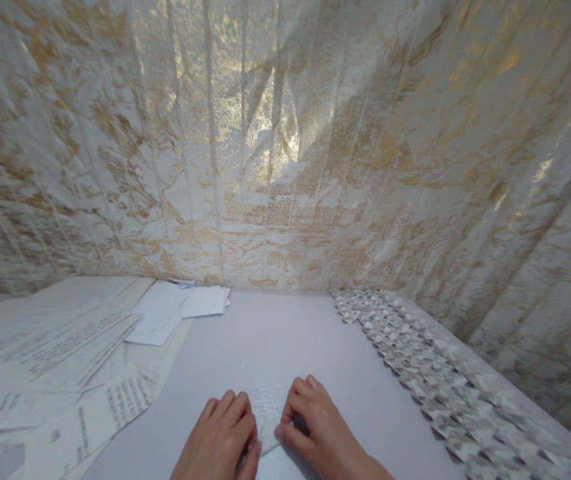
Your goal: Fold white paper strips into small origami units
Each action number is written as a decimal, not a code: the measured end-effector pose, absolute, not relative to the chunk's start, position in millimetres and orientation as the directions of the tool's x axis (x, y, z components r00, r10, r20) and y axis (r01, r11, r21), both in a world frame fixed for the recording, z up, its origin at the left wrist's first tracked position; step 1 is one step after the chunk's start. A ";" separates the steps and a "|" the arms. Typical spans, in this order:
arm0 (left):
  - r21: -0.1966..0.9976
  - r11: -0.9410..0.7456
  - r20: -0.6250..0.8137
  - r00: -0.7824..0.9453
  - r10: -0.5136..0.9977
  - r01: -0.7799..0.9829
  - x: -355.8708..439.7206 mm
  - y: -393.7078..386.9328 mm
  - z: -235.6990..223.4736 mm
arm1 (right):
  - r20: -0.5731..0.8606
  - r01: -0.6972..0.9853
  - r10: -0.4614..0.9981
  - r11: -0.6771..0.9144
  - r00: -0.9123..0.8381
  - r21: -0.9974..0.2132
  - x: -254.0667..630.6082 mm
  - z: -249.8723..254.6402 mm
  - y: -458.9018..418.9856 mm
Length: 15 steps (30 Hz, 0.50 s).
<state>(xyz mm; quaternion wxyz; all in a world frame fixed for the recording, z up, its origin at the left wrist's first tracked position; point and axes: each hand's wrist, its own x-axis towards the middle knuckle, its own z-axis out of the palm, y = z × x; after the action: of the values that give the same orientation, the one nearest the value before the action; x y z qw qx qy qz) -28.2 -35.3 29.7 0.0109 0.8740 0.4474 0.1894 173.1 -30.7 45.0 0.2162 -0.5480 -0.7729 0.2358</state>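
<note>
A small piece of white paper (pixel 268 437) spans the gap between my two hands, low in the view near the table's front edge. My left hand (pixel 225 430) is closed, with curled fingers and the thumb at the paper's left end. On the other side, my right hand (pixel 315 423) pinches the paper's right end between thumb and forefinger. Parts of the paper are hidden behind the fingers, so its folds cannot be made out.
Printed sheets (pixel 65 347) lie spread on the left, with blank white paper pieces (pixel 158 310) behind them. Rows of small folded paper pieces (pixel 415 367) run along the right of the white table (pixel 275 333). A gold-patterned curtain (pixel 265 167) hangs at the back.
</note>
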 end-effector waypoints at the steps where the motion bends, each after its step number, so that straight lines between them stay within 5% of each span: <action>1: 0.199 -0.597 0.315 0.526 0.790 0.777 -28.5 -34.6 28.7 | 0.077 0.751 0.949 0.291 -0.307 -0.593 173.0 44.9 -30.9; 15: 0.154 -0.626 0.319 0.562 0.763 0.764 -27.2 -35.0 27.4 | 0.103 0.802 0.949 0.306 -0.297 -0.513 168.3 49.3 -34.4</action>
<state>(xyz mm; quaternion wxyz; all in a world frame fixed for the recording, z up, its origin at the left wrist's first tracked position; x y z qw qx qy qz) -27.2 -35.0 27.4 -0.0009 0.8836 0.4322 0.1800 168.3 -34.4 49.3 0.1984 -0.5587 -0.7835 0.1860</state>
